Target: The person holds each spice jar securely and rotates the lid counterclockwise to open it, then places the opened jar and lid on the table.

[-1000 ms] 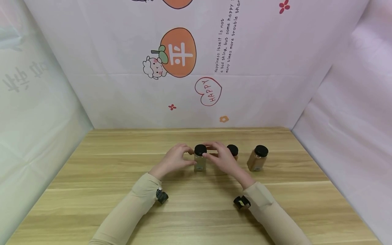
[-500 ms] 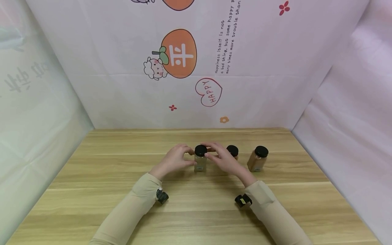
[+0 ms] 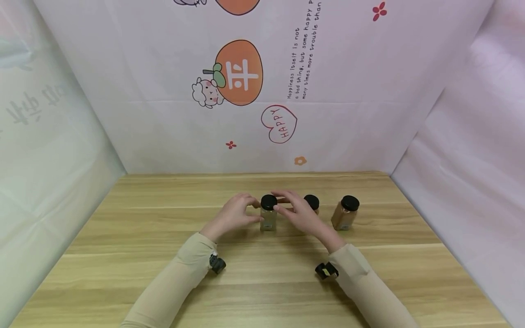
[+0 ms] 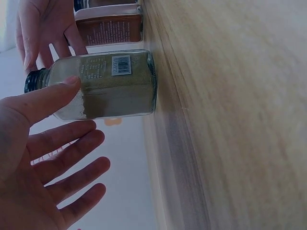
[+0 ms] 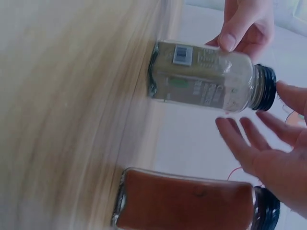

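1. While upright on the bench, the spice jar stands between both hands.
2. Left hand: thumb touching glass, fingers spread.
3. Right hand: fingers relaxed, holding nothing.
4. Judged next: a firm grip.

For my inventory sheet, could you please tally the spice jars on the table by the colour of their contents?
Greenish-grey contents: 1, the left jar, between both hands
Reddish-brown contents: 1, the middle jar
Light brown contents: 1, the right jar
Total: 3 jars, all with black lids
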Demonstrator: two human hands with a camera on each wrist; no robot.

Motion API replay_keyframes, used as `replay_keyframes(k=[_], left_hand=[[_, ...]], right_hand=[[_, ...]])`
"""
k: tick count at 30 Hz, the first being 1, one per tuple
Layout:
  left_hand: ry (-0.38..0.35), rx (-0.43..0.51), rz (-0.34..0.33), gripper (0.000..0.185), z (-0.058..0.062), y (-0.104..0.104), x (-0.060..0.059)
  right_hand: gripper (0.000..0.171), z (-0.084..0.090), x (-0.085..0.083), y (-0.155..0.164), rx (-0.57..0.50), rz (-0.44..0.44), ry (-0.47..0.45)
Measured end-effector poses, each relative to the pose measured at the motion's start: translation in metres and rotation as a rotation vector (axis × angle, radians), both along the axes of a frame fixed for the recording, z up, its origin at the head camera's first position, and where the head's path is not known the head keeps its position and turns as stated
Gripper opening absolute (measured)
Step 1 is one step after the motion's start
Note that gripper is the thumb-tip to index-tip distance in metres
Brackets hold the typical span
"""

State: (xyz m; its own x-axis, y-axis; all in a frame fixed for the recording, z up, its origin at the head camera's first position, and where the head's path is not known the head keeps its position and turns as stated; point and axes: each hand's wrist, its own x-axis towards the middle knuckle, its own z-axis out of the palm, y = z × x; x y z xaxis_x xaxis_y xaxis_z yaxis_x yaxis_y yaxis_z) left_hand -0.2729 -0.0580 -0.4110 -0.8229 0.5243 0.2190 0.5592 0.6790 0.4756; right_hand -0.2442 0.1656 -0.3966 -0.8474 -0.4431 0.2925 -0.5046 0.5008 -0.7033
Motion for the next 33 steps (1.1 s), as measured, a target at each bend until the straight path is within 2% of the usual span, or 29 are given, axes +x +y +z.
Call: replay_keyframes(k=[12,20,28,33], left_hand=[[-0.009,0.006,0.013,0.039,0.001,0.000,0.001],[0.014,0.000,0.010,0.039,-0.001,0.000,0.000],[0.007,-0.002,0.010,0.038,-0.001,0.000,-0.001],[0.009,-0.006,0.013,0.039,-0.001,0.001,0.000]], right_hand=[[0.051,0.003,0.011,-0.010,-0.069,-0.164,-0.032],[0.047,-0.003,0.012,-0.015,-0.108,-0.259,-0.034],[0.038,-0.005,0.011,-0.018,-0.102,-0.290,-0.009],[0.038,-0.005,0.010,-0.018,-0.100,-0.278,-0.010]])
